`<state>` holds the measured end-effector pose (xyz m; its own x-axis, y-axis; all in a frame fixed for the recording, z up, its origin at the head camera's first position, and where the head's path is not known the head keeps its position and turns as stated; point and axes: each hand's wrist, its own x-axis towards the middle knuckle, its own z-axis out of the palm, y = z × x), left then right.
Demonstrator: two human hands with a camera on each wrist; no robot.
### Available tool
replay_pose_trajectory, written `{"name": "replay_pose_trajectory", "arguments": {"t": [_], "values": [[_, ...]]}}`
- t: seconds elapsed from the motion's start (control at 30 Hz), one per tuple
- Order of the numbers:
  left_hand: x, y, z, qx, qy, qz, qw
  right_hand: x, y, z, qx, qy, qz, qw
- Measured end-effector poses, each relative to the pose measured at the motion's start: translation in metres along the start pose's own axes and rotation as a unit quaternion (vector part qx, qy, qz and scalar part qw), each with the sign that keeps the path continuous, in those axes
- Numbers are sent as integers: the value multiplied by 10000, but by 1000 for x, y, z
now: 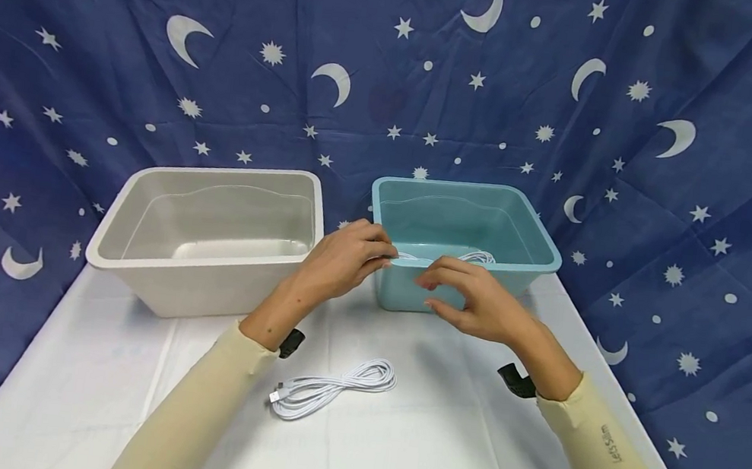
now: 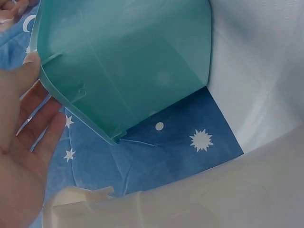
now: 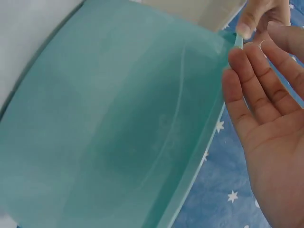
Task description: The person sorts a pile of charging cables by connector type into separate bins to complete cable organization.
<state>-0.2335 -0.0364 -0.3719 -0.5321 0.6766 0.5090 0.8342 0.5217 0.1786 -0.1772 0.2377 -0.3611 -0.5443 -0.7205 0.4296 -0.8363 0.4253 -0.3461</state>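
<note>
My left hand (image 1: 349, 256) is at the near left corner of a teal plastic bin (image 1: 390, 286). In the left wrist view its thumb (image 2: 29, 66) lies on the rim with the fingers curled over the other side, pinching it. My right hand (image 1: 472, 298) hovers by the near rim with loosely bent fingers and holds nothing; from its wrist camera the fingertips (image 3: 232, 78) overlap the rim. Inside the bin lies a white cable (image 1: 479, 257), partly hidden by the near wall and the hands. A coiled white USB cable (image 1: 364, 377) rests on the table in front.
To the left stands a larger off-white bin (image 1: 205, 289), close to the teal one. Both sit at the back of a table with a white cloth (image 1: 410, 437). Behind and beside them hangs a dark blue curtain (image 1: 382, 44) with moons and stars.
</note>
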Motion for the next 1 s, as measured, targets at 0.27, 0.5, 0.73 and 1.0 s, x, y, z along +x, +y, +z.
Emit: {"name": "replay_pose_trajectory", "arguments": {"t": [0.27,0.5,0.73,1.0], "values": [[0,-1,-2,37,6,20,10000,3,1,21,157,-233,-39,9996],[1,-2,2,56,106,36,9999,4,0,39,307,-265,-143,9991],[1,-2,-1,90,82,34,9999,6,-4,57,223,-408,-137,9988],[-1,-2,0,-7,-72,16,10000,4,-8,75,104,-483,-217,9985]]}}
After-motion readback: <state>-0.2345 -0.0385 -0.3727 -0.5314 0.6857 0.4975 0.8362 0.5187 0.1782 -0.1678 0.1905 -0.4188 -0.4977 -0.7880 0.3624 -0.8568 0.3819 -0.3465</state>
